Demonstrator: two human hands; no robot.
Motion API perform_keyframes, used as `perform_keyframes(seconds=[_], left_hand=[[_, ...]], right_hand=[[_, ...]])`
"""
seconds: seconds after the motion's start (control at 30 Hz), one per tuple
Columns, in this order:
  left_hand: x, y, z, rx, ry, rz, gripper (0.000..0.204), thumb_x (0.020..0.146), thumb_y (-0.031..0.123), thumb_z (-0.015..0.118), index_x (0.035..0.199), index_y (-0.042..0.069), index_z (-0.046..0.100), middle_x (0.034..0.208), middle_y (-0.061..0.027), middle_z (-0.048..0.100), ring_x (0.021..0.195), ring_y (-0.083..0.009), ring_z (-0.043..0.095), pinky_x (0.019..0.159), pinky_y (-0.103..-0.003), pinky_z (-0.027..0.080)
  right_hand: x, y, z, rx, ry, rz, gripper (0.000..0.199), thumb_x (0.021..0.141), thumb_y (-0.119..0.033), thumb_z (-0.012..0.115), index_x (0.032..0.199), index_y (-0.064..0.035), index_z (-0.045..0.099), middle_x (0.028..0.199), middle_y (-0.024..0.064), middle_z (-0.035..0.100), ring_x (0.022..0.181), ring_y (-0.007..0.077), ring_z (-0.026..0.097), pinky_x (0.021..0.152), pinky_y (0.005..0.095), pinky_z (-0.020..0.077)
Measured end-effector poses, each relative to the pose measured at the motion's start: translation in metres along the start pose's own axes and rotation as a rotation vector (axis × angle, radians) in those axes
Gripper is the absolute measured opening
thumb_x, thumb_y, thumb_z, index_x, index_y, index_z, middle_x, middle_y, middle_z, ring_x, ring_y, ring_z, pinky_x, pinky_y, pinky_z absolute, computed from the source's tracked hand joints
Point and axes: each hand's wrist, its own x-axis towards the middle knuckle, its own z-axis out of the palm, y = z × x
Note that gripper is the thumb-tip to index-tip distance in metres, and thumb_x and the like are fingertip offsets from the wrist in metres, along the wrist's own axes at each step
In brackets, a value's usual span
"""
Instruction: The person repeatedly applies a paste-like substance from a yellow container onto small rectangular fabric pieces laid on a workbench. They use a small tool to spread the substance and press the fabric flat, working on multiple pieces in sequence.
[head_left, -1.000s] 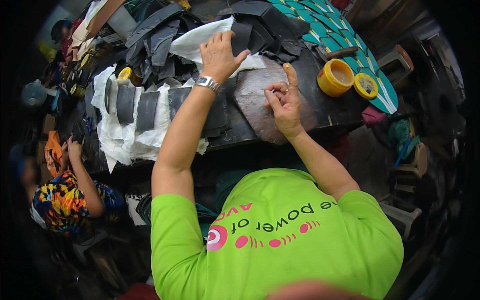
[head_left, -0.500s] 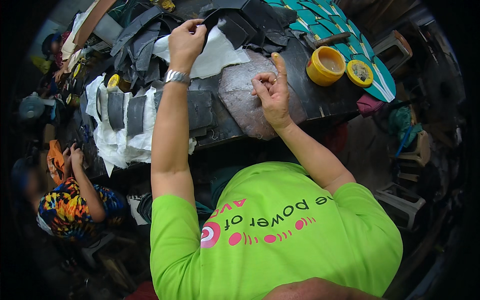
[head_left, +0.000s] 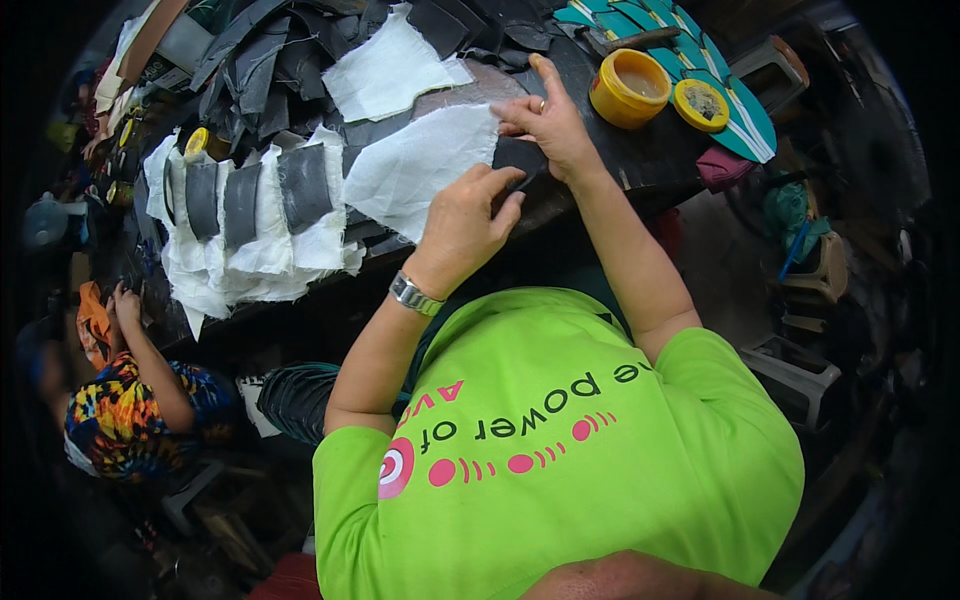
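Note:
My left hand (head_left: 468, 225), with a metal watch at its wrist, has curled fingers and thumb at the near edge of a black sheet piece (head_left: 522, 160). Just beyond it, my right hand (head_left: 552, 125) pinches the right corner of a white cloth piece (head_left: 420, 165) between thumb and curled fingers. Its index finger stretches away, the tip stained yellowish. The cloth spreads leftward from that hand, partly over the table edge. Behind it lies a second white cloth (head_left: 390, 65), on a brownish board (head_left: 470, 88) that is mostly covered.
Black strips on white cloth (head_left: 255, 210) lie at left, below a heap of black scraps (head_left: 265, 70). A yellow tub (head_left: 630, 88), its lid (head_left: 702, 105), a hammer (head_left: 640, 40) and teal sole-shaped pieces (head_left: 745, 125) are at right. Another person (head_left: 135, 400) sits lower left.
My left hand has come from the black heap toward me and right, beside my right hand. A white cloth and a black piece are now at my hands. The view has shifted slightly.

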Motion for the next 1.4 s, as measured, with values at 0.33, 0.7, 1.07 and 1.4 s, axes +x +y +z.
perform_keyframes(seconds=[0.33, 0.7, 1.07, 1.4], left_hand=[[0.004, -0.04, -0.007, 0.065, 0.189, 0.106, 0.029, 0.086, 0.005, 0.07, 0.115, 0.007, 0.067, 0.11, -0.0116, 0.064, 0.097, -0.0286, 0.065, 0.081, -0.037, 0.052], [-0.001, -0.056, 0.004, 0.387, 0.052, 0.184, 0.049, 0.089, 0.023, 0.071, 0.134, 0.009, 0.055, 0.138, -0.0127, 0.054, 0.136, -0.0299, 0.046, 0.116, -0.056, 0.026], [0.016, -0.057, 0.032, 0.597, -0.165, 0.098, 0.081, 0.096, 0.063, 0.048, 0.157, 0.015, 0.028, 0.162, -0.0188, 0.026, 0.152, -0.034, 0.018, 0.121, -0.054, 0.01], [0.042, -0.056, 0.004, 0.257, -0.135, -0.003, 0.055, 0.098, 0.035, 0.057, 0.145, 0.009, 0.044, 0.137, -0.02, 0.053, 0.129, -0.0353, 0.05, 0.109, -0.049, 0.036]], right_hand=[[0.033, 0.002, -0.021, -0.503, -0.133, -0.256, 0.093, 0.076, 0.0, 0.073, 0.156, -0.0207, 0.031, 0.095, 0.0116, 0.065, 0.075, 0.0141, 0.066, 0.072, 0.0281, 0.055], [0.041, 0.002, -0.009, -0.799, -0.182, -0.39, 0.089, 0.077, 0.0, 0.066, 0.156, -0.0229, 0.031, 0.096, 0.0131, 0.066, 0.078, 0.0204, 0.065, 0.078, 0.0319, 0.0548], [0.066, -0.021, -0.032, -0.757, 0.114, -0.409, 0.067, 0.085, -0.001, 0.064, 0.148, -0.0091, 0.045, 0.087, 0.0026, 0.06, 0.078, 0.0138, 0.059, 0.071, 0.0267, 0.0489], [0.029, -0.089, -0.154, -1.694, 0.222, -0.05, 0.062, 0.096, -0.066, 0.045, 0.11, -0.0136, 0.076, 0.087, 0.0198, 0.068, 0.089, 0.0344, 0.066, 0.087, 0.0438, 0.0511]])
